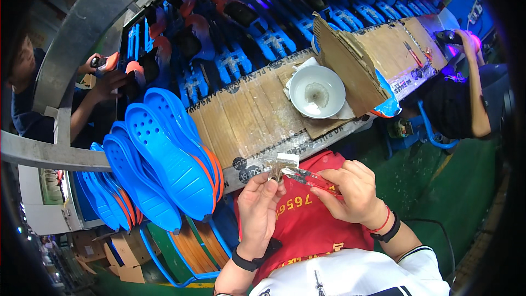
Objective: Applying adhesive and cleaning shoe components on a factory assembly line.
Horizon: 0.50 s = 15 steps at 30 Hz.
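Observation:
My left hand (259, 208) pinches a small brownish piece (275, 172) between thumb and fingertips, by the table's front edge. Its exact kind is too small to make out. From the other side, my right hand (350, 191) grips a slim red-handled tool (318, 180) whose dark, shiny end points at the piece. Clear, wrinkled plastic seems to surround the meeting point, and a small white rectangle (288, 158) lies just behind it. Both hands are held above a red apron (312, 214).
A white bowl (296, 89) with cloudy residue stands on the cardboard-covered table (241, 115), beside an upright cardboard flap (350, 60). Blue shoe soles (164, 156) are stacked at left. Shoes on blue racks (233, 63) line the far side. Co-workers handle shoes at left and right.

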{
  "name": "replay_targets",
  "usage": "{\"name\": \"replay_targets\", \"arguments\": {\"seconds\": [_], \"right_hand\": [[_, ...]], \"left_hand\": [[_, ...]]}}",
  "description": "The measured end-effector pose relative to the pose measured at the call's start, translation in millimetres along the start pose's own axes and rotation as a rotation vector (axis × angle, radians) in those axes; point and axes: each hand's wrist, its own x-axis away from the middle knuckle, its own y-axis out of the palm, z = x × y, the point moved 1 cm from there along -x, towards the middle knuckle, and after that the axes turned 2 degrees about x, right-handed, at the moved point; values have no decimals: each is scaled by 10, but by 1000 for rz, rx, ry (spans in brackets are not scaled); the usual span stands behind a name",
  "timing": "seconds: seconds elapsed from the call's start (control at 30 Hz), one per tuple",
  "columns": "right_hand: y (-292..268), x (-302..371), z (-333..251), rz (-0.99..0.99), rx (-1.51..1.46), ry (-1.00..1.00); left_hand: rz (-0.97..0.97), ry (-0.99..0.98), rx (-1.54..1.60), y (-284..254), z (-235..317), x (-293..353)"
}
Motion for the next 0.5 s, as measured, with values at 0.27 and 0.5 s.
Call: {"name": "replay_targets", "arguments": {"seconds": [0.27, 0.5], "right_hand": [[27, -1, -4, 6, 15, 4], [22, -1, 6, -15, 65, 16]], "left_hand": [[-38, -51, 36, 40, 7, -10], [1, -76, -18, 47, -17, -2]]}}
